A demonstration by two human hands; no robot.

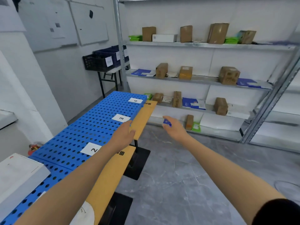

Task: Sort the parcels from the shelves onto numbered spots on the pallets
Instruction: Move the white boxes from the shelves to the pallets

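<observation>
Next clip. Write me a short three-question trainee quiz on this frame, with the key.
1. True or false: the left hand holds a brown cardboard parcel.
2. Which white paper number label on the blue perforated plastic pallet lies nearest the left hand: A) 2, B) 3, C) 4?
3. Fill in: the small item in the right hand is coloured ___.
Key: 1 false, it is open and empty; 2 B, label 3; 3 blue.

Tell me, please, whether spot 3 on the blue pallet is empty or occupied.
Empty: label 3 lies bare on the blue pallet, no parcel on it; the right hand pinches a small blue item.
</observation>
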